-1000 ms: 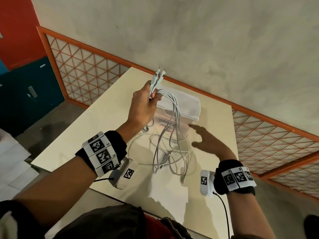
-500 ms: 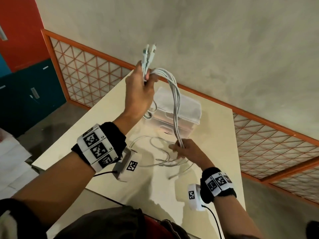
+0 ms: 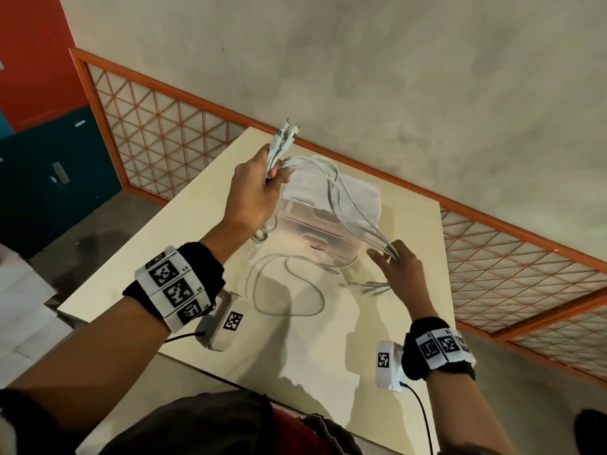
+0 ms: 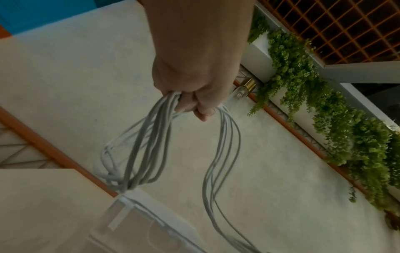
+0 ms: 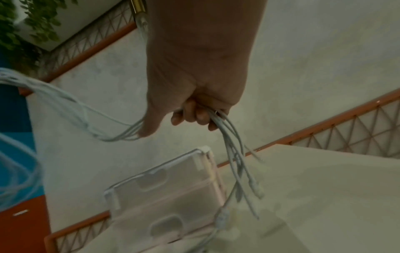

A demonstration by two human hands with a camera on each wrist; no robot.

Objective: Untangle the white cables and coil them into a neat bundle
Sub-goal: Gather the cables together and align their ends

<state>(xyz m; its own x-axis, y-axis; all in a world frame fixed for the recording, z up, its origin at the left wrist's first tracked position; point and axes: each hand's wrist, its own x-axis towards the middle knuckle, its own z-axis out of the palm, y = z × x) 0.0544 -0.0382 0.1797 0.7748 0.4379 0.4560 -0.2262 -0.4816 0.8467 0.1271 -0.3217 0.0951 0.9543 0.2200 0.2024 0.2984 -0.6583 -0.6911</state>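
1. Cables (image 3: 341, 205): white, several strands gathered, strung in the air between both hands above the table (image 3: 184, 231). They arc from the raised left hand down to the lower right hand, passing over the box.
2. Left hand (image 3: 254, 195): fingers curled tight round one end of the cables; plug ends (image 3: 286, 134) stick up above the fist. The left wrist view shows looped strands (image 4: 140, 154) hanging below the grip.
3. Right hand (image 3: 399, 270): fingers (image 5: 190, 114) curled round the cables near their other end. The right wrist view shows strands entering beside the thumb and several free ends with plugs (image 5: 255, 186) dangling beyond the fingers.
4. Loose cable (image 3: 289, 284): one white strand lies in an open loop on the table between the two forearms, apart from the held bunch. Whether it joins that bunch cannot be told.
5. Box (image 3: 325, 218): translucent plastic, lid on, standing on the table's far part, just beyond the left hand.
6. Surroundings: orange lattice railing (image 3: 157, 126) behind the table; hanging green plants (image 4: 324, 119) in the left wrist view.
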